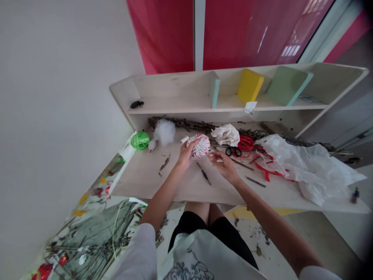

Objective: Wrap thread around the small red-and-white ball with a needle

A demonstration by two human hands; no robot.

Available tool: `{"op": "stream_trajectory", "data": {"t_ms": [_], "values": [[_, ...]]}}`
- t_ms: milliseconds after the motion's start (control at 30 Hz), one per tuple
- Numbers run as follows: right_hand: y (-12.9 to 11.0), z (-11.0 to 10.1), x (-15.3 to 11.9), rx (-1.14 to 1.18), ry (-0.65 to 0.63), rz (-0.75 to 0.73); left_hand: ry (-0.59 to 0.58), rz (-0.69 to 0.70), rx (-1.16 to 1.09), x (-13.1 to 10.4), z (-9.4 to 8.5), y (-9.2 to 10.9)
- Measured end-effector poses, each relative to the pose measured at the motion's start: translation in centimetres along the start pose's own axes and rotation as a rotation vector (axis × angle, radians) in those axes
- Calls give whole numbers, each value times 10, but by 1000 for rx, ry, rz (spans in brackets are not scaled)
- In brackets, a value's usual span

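Note:
Above the desk, my left hand [185,153] is closed around a ball of red-and-white twine [201,146], its thumb lying across the near side. Just to the right of the ball is my right hand [223,165], palm turned inward and fingers curled together near the ball's lower edge. Whether a strand runs between those fingers is too small to tell. A small white roll [184,139] shows just left of the ball. Below the hands, a thin dark twig [204,173] lies on the desktop [177,182].
At the back are green ribbon [140,140], white stuffing [164,132], crumpled white paper [225,135], black-handled scissors [233,151] and red ribbon [245,143]. A clear plastic bag [309,163] covers the right side. A shelf [175,105] overhangs the rear. Twigs litter the floor at left.

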State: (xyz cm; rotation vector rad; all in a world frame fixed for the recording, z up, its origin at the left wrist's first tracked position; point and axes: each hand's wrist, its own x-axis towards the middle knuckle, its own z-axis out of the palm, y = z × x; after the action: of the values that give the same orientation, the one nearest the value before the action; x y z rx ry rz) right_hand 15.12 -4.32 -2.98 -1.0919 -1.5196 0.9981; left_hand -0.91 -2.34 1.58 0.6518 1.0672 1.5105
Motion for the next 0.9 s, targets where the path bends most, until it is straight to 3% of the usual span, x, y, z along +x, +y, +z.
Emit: {"op": "stream_trajectory", "data": {"t_ms": [67,200,300,500,667,800,900], "values": [[4,3,4,66,-4,8,-22,-17,28,3,1,1],[-1,11,12,301,-310,169,-70,5,34,11,4,-1],[-5,12,16,330,-396,261,-21,66,104,19,0,-2],[-5,-2,30,42,-350,122,157,397,446,39,-22,-1],[-30,-12,37,-236,-395,-79,216,475,634,50,-32,-5],[-51,-17,40,-342,-462,-158,157,469,777,46,-33,-8],[-58,-16,47,-244,-433,-135,-6,471,841,39,-32,-7]]}}
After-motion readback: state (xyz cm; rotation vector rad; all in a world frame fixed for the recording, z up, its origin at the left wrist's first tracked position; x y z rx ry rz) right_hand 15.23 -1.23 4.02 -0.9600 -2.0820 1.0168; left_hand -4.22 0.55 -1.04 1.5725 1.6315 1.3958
